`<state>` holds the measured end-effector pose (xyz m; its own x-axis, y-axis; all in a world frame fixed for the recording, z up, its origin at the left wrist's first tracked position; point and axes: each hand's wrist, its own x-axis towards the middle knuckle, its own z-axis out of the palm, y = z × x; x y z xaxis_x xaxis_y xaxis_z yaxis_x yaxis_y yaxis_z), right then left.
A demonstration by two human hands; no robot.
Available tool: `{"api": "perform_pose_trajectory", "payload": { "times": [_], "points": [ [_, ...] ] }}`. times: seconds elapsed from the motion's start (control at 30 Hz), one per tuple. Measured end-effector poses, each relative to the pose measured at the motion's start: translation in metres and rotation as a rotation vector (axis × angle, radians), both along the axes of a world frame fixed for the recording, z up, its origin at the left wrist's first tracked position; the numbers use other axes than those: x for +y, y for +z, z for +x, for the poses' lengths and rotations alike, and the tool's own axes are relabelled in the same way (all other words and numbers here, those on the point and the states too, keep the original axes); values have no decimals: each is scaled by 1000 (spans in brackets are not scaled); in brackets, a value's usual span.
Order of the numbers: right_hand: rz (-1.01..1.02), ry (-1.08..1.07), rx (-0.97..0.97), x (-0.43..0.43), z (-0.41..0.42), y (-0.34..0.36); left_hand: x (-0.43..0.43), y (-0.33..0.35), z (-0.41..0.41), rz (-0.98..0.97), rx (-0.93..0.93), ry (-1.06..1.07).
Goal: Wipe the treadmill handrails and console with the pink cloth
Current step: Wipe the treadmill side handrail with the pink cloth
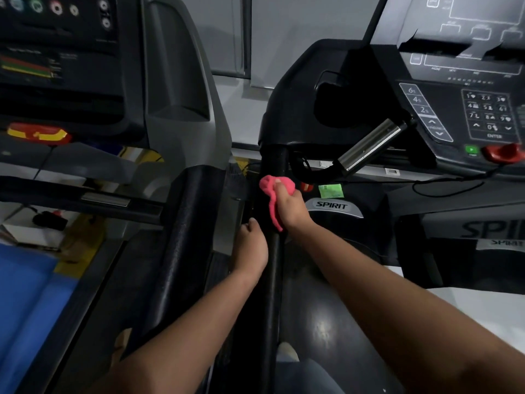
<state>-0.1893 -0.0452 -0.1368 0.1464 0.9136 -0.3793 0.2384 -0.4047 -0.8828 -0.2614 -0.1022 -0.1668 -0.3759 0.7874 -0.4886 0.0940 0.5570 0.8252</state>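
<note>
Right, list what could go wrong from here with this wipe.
1. The cloth is bunched in the right hand with a tail hanging loose, so it may smear rather than clean the handrail.
2. Farther up, the cloth could brush the console keys or the red stop button.
3. The left hand rests on the rail, in the way of a downward stroke.

Cloth, matt plastic and polished metal on the treadmill.

The pink cloth [277, 191] looks soft and rumpled, bunched in the right hand [289, 207]. The black handrail [271, 268] under it is dark with a dull sheen and looks smooth. The neighbouring handrail [181, 237] has a finely grainy, padded-looking black surface. The pulse grip [369, 143] is shiny, mirror-like metal. The console [454, 115] is smooth black plastic, faintly glossy. The floor [335, 322] is dark and reflective.
</note>
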Motion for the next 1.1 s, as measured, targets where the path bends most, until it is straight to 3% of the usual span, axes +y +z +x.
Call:
{"api": "perform_pose_trajectory", "payload": {
  "times": [0.13,0.23,0.3,0.4,0.43,0.5,0.67,0.73,0.93,1.1],
  "points": [
    [-43,-14,-34,0,1,-6,1,-3,0,-1,-27,47],
    [-38,9,-365,-3,-16,-2,2,-5,0,20,-108,117],
    [-72,93,-619,-3,-25,5,2,-6,1,58,-288,124],
    [-83,167,-835,4,-31,7,1,-6,-1,126,-186,74],
    [-72,177,-829,5,-30,7,-1,-3,-1,105,-231,59],
    [-14,167,-670,6,-22,6,-2,-6,-2,78,-141,61],
    [236,86,67,0,1,-11,-1,2,-1,12,-15,1],
    [300,101,240,-5,4,-18,-1,2,0,5,1,13],
    [160,25,298,-37,2,-27,2,-3,-1,31,-50,40],
    [-10,-76,-22,-35,-8,-26,3,-16,-3,65,-107,6]
  ]
}}
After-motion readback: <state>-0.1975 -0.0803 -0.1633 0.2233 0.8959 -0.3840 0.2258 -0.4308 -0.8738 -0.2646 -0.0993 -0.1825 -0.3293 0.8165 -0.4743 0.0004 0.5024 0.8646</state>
